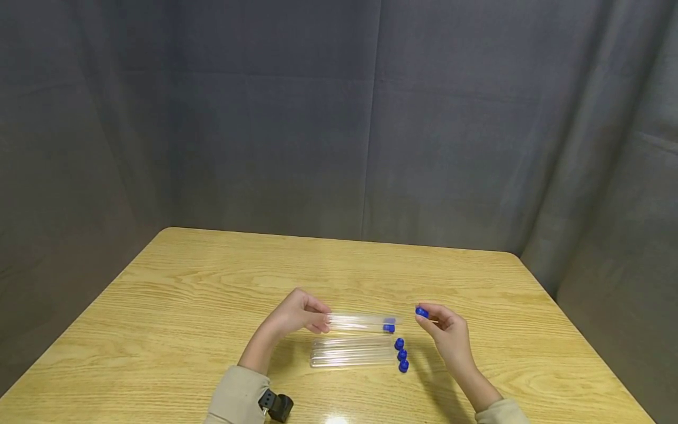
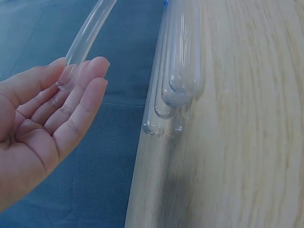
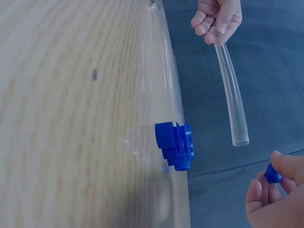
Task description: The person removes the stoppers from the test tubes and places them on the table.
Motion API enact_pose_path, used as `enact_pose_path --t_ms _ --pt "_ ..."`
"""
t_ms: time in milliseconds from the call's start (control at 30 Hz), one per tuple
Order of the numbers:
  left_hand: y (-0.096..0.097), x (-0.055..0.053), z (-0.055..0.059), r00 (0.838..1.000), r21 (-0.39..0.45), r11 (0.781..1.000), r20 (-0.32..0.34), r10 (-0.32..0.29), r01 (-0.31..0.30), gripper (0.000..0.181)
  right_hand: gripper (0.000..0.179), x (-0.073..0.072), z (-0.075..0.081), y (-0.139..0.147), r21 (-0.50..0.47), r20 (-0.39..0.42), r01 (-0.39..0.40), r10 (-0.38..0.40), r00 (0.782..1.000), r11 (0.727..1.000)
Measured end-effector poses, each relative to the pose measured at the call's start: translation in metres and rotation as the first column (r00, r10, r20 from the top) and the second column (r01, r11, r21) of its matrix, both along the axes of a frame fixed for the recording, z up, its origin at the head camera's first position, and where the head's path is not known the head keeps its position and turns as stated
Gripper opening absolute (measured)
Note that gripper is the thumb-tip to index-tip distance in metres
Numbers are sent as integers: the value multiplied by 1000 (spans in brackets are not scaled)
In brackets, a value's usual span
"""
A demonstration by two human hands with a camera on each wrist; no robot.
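Note:
My left hand point(image 1: 301, 313) pinches a clear test tube point(image 1: 355, 321) by its rounded end, between thumb and fingers. Above the table the tube lies roughly level, its open end point(image 3: 240, 142) pointing towards my right hand point(image 1: 450, 337). That hand pinches a blue cap point(image 3: 272, 174) between thumb and fingertips, a short gap away from the tube's mouth. Below, several clear test tubes point(image 1: 349, 353) lie side by side on the table, rounded ends to the left. Several blue caps point(image 1: 402, 354) sit in a row by their right ends; whether they touch the tubes I cannot tell.
The wooden table point(image 1: 212, 277) reaches out on all sides of the tubes. Dark grey curtain point(image 1: 275, 147) hangs behind it and at both sides. A small black device point(image 1: 278, 405) is fixed at the left sleeve point(image 1: 238, 393).

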State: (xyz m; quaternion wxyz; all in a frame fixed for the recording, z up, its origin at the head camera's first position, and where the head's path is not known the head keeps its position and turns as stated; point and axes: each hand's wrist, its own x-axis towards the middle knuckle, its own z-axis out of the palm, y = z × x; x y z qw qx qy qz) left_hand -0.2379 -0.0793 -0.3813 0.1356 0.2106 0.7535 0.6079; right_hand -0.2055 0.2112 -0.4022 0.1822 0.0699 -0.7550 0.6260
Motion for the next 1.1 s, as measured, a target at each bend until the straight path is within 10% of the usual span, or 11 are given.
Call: enact_pose_path --t_ms 433,1100 --pt "-2 -1 -5 997 -87 995 -59 48 -53 17 26 2 2 0 11 145 22 -24 989 1000" --pt "-3 -4 -14 994 -164 982 -68 83 -93 14 24 2 -4 1 42 115 -6 1 993 999"
